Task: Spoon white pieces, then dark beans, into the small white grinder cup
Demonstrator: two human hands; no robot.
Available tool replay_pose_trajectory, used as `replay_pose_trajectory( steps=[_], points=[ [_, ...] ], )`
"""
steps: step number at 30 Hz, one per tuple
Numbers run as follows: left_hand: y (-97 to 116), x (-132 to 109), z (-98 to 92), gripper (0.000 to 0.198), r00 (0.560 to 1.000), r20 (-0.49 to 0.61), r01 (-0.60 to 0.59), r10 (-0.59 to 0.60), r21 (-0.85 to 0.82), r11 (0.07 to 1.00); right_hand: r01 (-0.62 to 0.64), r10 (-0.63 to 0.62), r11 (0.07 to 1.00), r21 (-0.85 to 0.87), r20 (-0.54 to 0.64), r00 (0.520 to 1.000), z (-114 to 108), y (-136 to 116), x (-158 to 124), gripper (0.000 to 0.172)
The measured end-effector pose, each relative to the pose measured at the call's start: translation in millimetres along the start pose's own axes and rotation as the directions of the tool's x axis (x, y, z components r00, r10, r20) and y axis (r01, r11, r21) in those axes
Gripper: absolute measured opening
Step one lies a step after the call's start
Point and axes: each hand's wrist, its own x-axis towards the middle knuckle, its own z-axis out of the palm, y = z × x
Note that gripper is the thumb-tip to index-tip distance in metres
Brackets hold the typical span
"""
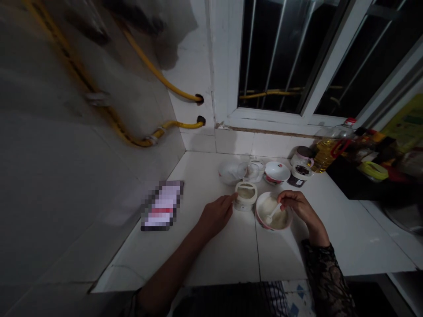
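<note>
A small white spoon (272, 215) is pinched between the fingers of my right hand (295, 204), its bowl end down at the pale, powdery-looking contents of a red-and-white bowl (258, 220). Left of this bowl stands a small clear jar (244, 206) with a white rim, something pale inside it. My left hand (216, 215) reaches in from the left, fingers against the jar's left side and rim. The undersides of its fingers are hidden.
Behind the jar are clear glass-like vessels (228, 171) and a second bowl (276, 171). A dark-filled jar (298, 177) and an oil bottle (322, 155) stand at the back right. A blurred-out phone (162, 206) lies at left, near the wall.
</note>
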Motion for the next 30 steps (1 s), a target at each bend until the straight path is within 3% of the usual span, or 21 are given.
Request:
replay_pose_trajectory(
  steps=[9,30],
  points=[
    [0,0,-0.4,0.041,1.0,0.022,0.011,-0.01,-0.015,1.0,0.023,-0.004,0.997,0.077,-0.237,0.972,-7,5,8,0.01],
    [1,0,-1.9,0.04,0.998,0.056,0.034,-0.034,-0.002,0.999,0.024,-0.02,1.0,0.007,-0.307,0.951,-5,12,12,0.012]
  ],
)
